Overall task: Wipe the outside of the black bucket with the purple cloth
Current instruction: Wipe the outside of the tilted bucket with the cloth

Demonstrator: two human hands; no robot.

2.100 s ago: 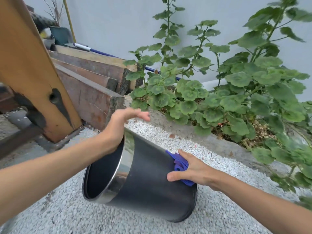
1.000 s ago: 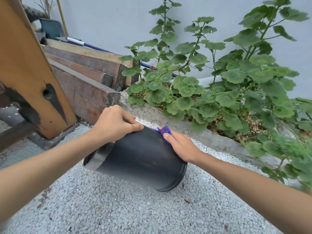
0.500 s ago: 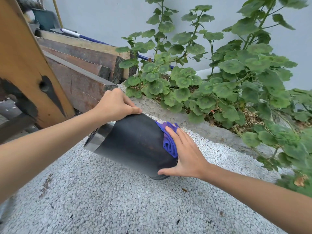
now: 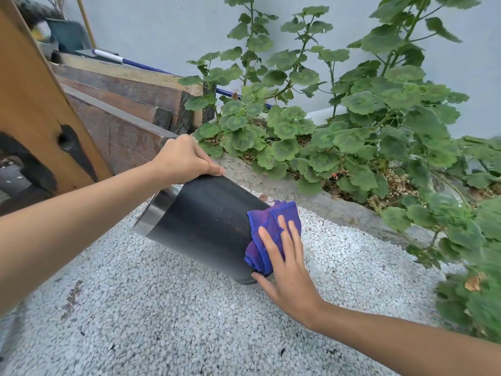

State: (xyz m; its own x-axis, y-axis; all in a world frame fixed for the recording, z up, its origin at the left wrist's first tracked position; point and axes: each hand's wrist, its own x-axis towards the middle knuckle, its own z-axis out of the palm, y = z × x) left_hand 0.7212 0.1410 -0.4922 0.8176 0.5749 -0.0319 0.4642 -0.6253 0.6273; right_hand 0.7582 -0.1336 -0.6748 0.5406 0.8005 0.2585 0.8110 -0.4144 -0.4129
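The black bucket (image 4: 206,221) with a shiny metal rim lies tilted on its side over white gravel, its mouth turned to the left and its base low at the right. My left hand (image 4: 184,158) grips the upper edge of the bucket near the rim. The purple cloth (image 4: 267,226) is bunched against the bucket's outer wall close to the base. My right hand (image 4: 287,267) presses flat on the cloth with fingers spread, thumb reaching under the base edge.
White gravel ground (image 4: 162,321) spreads under the bucket. A concrete planter edge (image 4: 339,210) with leafy green plants (image 4: 352,131) runs behind and to the right. Stacked wooden planks (image 4: 122,104) and an orange board (image 4: 35,104) stand at the left.
My right hand has slid the cloth down the bucket's side toward its base, and more of the cloth shows. The left hand keeps its grip near the rim.
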